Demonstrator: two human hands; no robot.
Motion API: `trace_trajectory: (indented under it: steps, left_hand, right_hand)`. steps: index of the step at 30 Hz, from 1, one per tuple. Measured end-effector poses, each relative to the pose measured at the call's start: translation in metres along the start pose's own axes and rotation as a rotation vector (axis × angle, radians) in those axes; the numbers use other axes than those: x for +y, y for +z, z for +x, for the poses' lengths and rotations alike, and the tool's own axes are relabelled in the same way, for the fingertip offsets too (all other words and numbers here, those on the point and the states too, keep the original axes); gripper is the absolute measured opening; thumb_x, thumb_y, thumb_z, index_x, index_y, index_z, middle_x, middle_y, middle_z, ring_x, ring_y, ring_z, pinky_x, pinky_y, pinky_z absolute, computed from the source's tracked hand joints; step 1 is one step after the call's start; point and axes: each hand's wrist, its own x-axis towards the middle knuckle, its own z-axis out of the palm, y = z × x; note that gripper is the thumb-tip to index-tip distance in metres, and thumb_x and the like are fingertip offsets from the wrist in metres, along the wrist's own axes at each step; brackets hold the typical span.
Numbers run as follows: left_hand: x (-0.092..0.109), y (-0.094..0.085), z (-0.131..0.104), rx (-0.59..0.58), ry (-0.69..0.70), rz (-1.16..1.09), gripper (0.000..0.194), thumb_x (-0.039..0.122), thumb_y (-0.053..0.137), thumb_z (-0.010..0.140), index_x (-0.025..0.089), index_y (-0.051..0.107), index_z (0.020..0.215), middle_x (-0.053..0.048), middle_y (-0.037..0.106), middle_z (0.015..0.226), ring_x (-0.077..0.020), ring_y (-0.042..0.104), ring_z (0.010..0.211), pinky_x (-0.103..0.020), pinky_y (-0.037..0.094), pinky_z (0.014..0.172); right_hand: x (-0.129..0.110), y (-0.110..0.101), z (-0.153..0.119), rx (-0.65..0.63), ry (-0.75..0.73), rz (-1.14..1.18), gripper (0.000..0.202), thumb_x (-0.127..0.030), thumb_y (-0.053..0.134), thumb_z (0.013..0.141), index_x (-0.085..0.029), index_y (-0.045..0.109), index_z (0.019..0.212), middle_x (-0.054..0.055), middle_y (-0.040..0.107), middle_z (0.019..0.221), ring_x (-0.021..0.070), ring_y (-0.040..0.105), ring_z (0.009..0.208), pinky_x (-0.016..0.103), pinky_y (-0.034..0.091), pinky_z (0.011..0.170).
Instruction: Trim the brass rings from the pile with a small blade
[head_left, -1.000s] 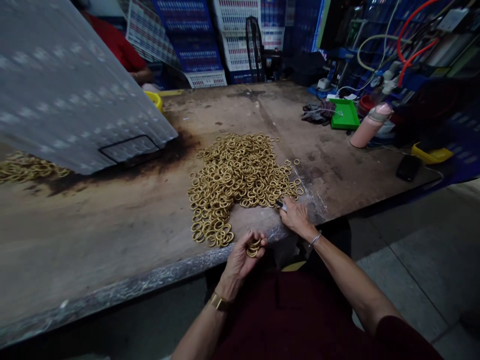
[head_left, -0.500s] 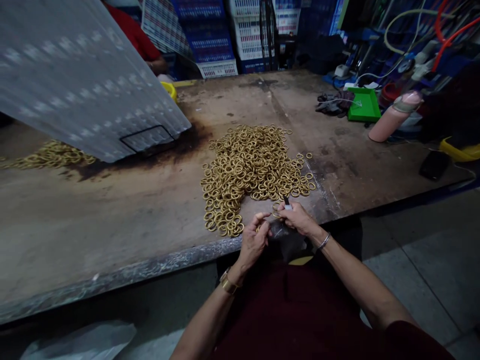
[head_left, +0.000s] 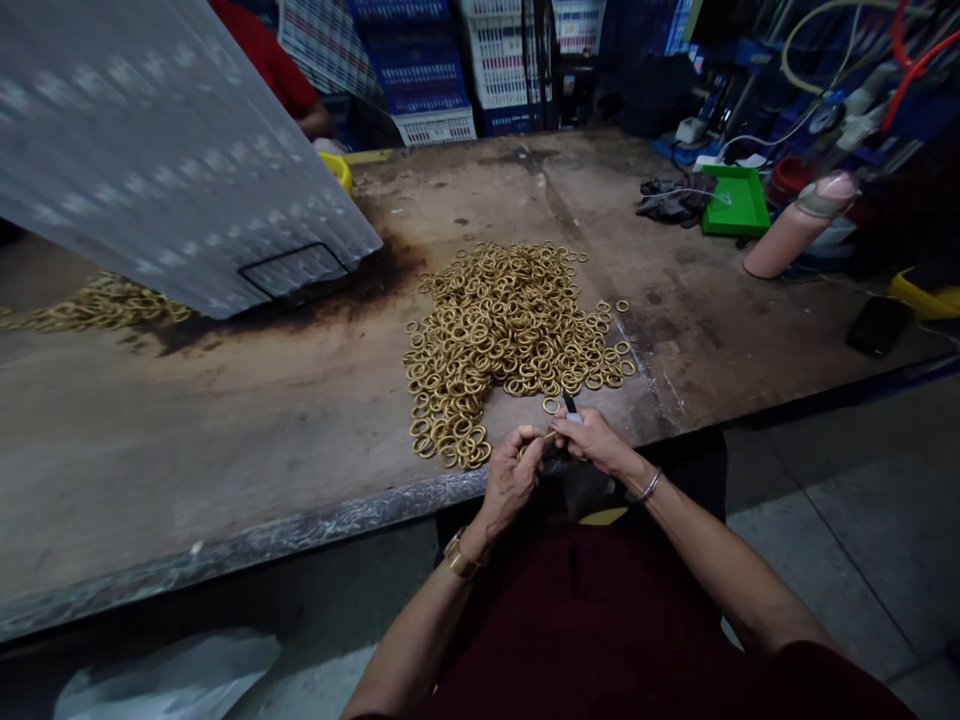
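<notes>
My left hand (head_left: 514,472), closed at the table's front edge, pinches a brass-coloured ring (head_left: 550,436) between thumb and forefinger. Facing it, my right hand (head_left: 598,441) is wrapped round what looks like a utility knife (head_left: 572,410), with a pale grey body and a black end pointing away from me. The right fingertips meet the far side of the pinched ring. Just beyond the hands lies a single loose ring (head_left: 551,406). A wide heap of similar rings (head_left: 510,320) spreads farther up the table. Below the hands, a dark bag-like shape (head_left: 585,490) is partly hidden.
On the wooden table (head_left: 262,440), a large grey ribbed panel (head_left: 187,170) leans at left, beside more rings (head_left: 97,302). At right are a green tray (head_left: 735,200), a pink bottle (head_left: 799,228) and a black phone-like object (head_left: 879,326). A person's red sleeve (head_left: 270,60) shows behind the panel.
My left fingers, apart before, now pinch a ring close to the right hand. The hands have drawn together. The view has shifted slightly.
</notes>
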Motion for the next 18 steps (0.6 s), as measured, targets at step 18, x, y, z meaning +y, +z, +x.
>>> trace_trajectory:
  steps: [18]
  left_hand:
    - [-0.0008,-0.0023,-0.0013,-0.168,-0.21,-0.385,0.032,0.045,0.064,0.074,0.016,0.054,0.082,0.005,0.049,0.062,-0.0037,0.041,0.044,-0.015,0.029,0.039]
  right_hand:
    - [-0.0048,0.0075,-0.0041,0.057,-0.109,-0.164,0.024,-0.041,0.055,0.07,-0.018,0.053,0.067,-0.003,0.052,0.054,0.0061,0.036,0.044,0.018,0.027,0.042]
